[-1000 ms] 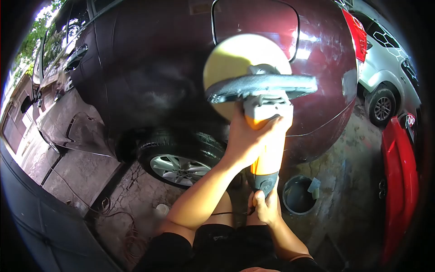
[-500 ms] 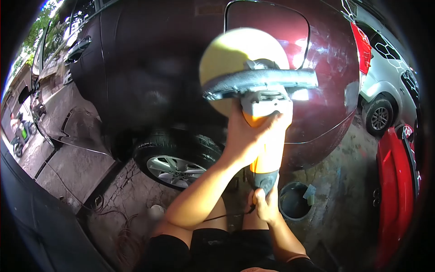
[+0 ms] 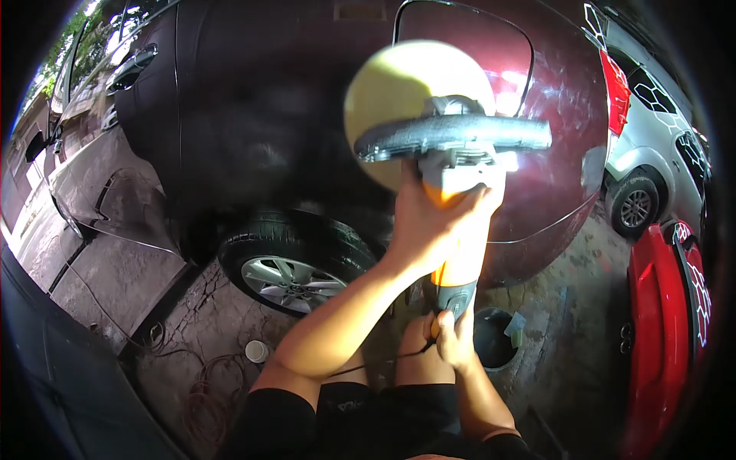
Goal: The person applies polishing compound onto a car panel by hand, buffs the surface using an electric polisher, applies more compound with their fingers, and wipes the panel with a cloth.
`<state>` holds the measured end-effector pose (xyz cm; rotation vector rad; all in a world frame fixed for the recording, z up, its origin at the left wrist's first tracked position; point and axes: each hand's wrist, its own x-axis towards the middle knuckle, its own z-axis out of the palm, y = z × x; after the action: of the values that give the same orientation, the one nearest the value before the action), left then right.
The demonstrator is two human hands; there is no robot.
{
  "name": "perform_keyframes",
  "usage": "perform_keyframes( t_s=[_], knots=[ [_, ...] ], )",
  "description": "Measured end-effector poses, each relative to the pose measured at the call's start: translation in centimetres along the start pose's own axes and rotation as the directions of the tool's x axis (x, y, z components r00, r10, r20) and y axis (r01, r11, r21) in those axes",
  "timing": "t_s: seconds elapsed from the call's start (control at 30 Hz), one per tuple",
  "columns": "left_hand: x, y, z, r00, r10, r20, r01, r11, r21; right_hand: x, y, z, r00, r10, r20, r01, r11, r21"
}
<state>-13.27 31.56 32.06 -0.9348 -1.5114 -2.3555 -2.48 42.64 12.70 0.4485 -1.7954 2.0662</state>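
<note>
An orange and grey power polisher with a round pale yellow pad and a dark curved handle is held up before a dark maroon car. My left hand is wrapped round the tool's front body, just below the handle. Lower down, my right hand grips the rear end, where a black cord comes out. The pad overlaps the car's side panel in the view, left of the fuel flap outline; whether it touches the paint cannot be made out.
Below the car body is a wheel. A dark bucket stands behind my right hand. On the floor lie a white cup and a coiled hose. At the right are a red bumper and a silver car.
The view has shifted a little relative to the car. The polisher and both hands have moved slightly right and up in the picture, with the grip unchanged.
</note>
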Motion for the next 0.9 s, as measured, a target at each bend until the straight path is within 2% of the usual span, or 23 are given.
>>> perform_keyframes(
  t_s=[0.03, 0.1, 0.13, 0.27, 0.33, 0.4, 0.43, 0.5, 0.57, 0.6, 0.63, 0.7, 0.73, 0.77, 0.83, 0.9],
  knots=[
    [0.8, 0.6, 0.3, 0.999, 0.007, 0.032, -0.006, 1.000, -0.011, 0.8, -1.4, 0.2, 0.997, 0.075, 0.017, -0.076, 0.997, 0.025],
    [1.8, 2.5, 0.8, 0.990, 0.138, -0.015, -0.137, 0.990, 0.037, 2.6, -2.9, 1.4, 1.000, -0.028, 0.000, 0.028, 0.998, 0.063],
    [2.2, 2.9, 0.5, 0.998, 0.063, 0.025, -0.065, 0.994, 0.092, 2.6, -2.8, 1.5, 0.999, -0.030, 0.013, 0.029, 0.998, 0.061],
    [1.1, 2.3, 0.3, 1.000, 0.028, 0.008, -0.029, 0.997, 0.076, 1.4, -2.9, 0.8, 0.999, 0.025, 0.044, -0.026, 0.999, 0.020],
    [-0.5, 2.1, 0.6, 0.997, 0.024, -0.079, -0.025, 1.000, -0.005, -0.1, -3.5, 0.7, 0.996, 0.085, 0.029, -0.086, 0.996, 0.038],
    [-2.0, 1.3, 0.3, 0.992, 0.040, -0.119, -0.044, 0.998, -0.034, -1.3, -1.6, -1.4, 0.995, 0.046, 0.088, -0.033, 0.990, -0.134],
    [-2.6, 0.8, 0.0, 0.993, 0.001, -0.116, -0.009, 0.998, -0.066, -1.9, -1.8, -1.6, 0.995, 0.061, 0.083, -0.049, 0.989, -0.143],
    [-3.8, 0.6, 0.3, 0.992, 0.048, -0.118, -0.057, 0.996, -0.072, -3.1, -2.3, -1.8, 0.993, 0.092, 0.074, -0.080, 0.984, -0.160],
    [-4.2, 0.2, 1.3, 0.993, -0.062, -0.097, 0.045, 0.984, -0.175, -4.6, -3.6, -1.4, 0.986, 0.164, 0.027, -0.162, 0.984, -0.078],
    [-4.4, -0.6, 1.6, 0.995, -0.044, -0.088, 0.035, 0.994, -0.101, -5.2, -4.1, -0.9, 0.985, 0.170, -0.028, -0.170, 0.985, -0.023],
    [-4.6, -1.6, 1.8, 0.993, -0.115, -0.039, 0.111, 0.990, -0.083, -6.1, -3.8, -1.1, 0.984, 0.172, -0.047, -0.172, 0.985, 0.003],
    [-5.1, -2.3, 3.3, 0.991, -0.135, 0.017, 0.136, 0.989, -0.058, -7.8, -3.4, -1.1, 0.977, 0.182, -0.109, -0.176, 0.983, 0.060],
    [-5.3, -2.1, 3.6, 0.983, -0.169, 0.069, 0.169, 0.986, 0.007, -8.0, -3.4, -0.8, 0.985, 0.116, -0.129, -0.108, 0.992, 0.063],
    [-5.4, -1.8, 3.9, 0.971, -0.206, 0.118, 0.198, 0.977, 0.076, -8.5, -3.2, -0.7, 0.985, 0.117, -0.128, -0.108, 0.992, 0.068],
    [-5.5, -2.3, 3.7, 0.971, -0.180, 0.155, 0.161, 0.978, 0.131, -9.1, -3.0, 0.0, 0.977, 0.164, -0.134, -0.143, 0.978, 0.151],
    [-5.5, -2.1, 3.2, 0.974, -0.154, 0.166, 0.134, 0.983, 0.127, -9.6, -1.0, 0.2, 0.983, 0.139, -0.120, -0.132, 0.989, 0.063]
  ],
)
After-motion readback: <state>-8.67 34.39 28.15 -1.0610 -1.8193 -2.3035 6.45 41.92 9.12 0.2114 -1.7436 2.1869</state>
